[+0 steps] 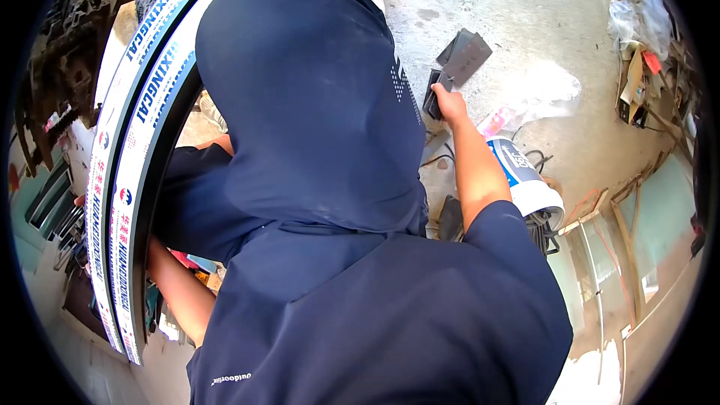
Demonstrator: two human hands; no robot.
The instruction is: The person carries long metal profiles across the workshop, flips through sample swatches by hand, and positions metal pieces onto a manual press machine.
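Note:
My right hand is closed round a small bunch of thin dark grey plates, which fan out above the floor. Along my left side run two long curved-looking profile strips, black-edged and covered in white printed film; the lens bends them. My left forearm passes behind these strips. Only a bit of my left hand shows past their outer edge, apparently gripping them; most of its fingers are hidden. Dark blue clothing on my legs and torso fills the middle.
A white and blue bucket with dark cords stands close to my right forearm. Beyond it lies a clear plastic bag. Scrap and plastic are piled at far right, glass panes below. Dark machinery is at upper left.

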